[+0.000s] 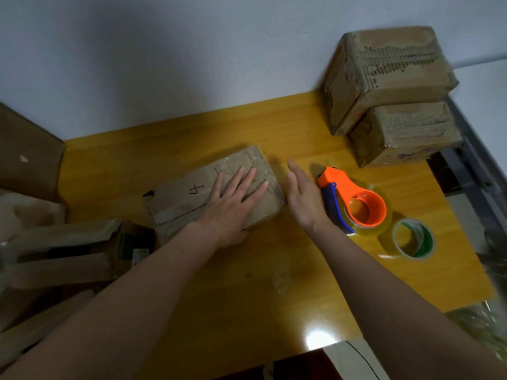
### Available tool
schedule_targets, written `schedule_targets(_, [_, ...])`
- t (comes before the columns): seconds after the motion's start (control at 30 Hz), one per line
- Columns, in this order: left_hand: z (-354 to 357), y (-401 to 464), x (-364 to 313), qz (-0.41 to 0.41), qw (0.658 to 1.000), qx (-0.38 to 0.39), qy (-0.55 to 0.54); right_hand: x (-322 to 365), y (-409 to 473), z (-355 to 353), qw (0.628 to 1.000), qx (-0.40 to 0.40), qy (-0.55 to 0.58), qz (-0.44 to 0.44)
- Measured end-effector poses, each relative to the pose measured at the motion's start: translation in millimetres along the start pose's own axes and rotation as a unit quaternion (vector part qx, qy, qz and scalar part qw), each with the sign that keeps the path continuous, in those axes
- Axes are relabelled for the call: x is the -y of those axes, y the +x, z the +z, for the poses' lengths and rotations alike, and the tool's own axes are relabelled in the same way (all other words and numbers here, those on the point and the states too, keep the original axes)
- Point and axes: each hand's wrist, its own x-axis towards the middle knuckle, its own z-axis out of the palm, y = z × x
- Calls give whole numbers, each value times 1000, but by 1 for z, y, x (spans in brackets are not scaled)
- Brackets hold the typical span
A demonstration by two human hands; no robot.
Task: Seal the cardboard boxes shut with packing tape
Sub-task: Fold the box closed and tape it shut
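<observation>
A flat, worn cardboard box (178, 196) with a handwritten mark lies in the middle of the yellow table (247, 283). My left hand (233, 204) rests flat on its top, fingers straight. My right hand (301, 198) stands on edge just right of the box, fingers straight, holding nothing. Right beside that hand lies an orange and blue tape dispenser (356, 201) loaded with clear tape. A loose roll of clear tape (413, 238) with a green core lies right of the dispenser.
Two taped cardboard boxes (389, 78) are stacked at the table's back right by the white wall. More cardboard boxes and flaps (63, 253) crowd the left edge. A metal frame (472, 149) runs along the right.
</observation>
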Motion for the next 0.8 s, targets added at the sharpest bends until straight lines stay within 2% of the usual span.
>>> schedule_targets(0.1, [2, -2, 1, 7, 1000, 0, 9, 6, -2, 13, 996, 69, 10, -54])
schedule_targets(0.3, [5, -8, 3, 20, 1000, -7, 14, 0, 8, 12, 994, 106, 28, 10])
schedule_targets(0.37, [8, -12, 2, 35, 999, -11, 22, 5, 15, 8, 995, 97, 24, 24])
schedule_targets(0.43, [11, -15, 1, 48, 999, -17, 20, 14, 15, 10, 994, 79, 79, 18])
schedule_targets(0.53, [14, -17, 2, 50, 998, -17, 18, 8, 14, 17, 981, 114, 150, 50])
schedule_targets(0.6, [15, -19, 2, 51, 998, -14, 23, 0, 19, 16, 981, 121, 133, 76])
schedule_targets(0.63, [15, -20, 2, 52, 998, -15, 22, -2, 24, 13, 986, 94, 115, 79])
schedule_targets(0.73, [17, -20, 2, 54, 998, -17, 17, 10, 37, 7, 998, 1, 57, -14])
schedule_targets(0.8, [19, -20, 3, 53, 998, -21, 19, 24, 43, 10, 994, 41, 3, -103])
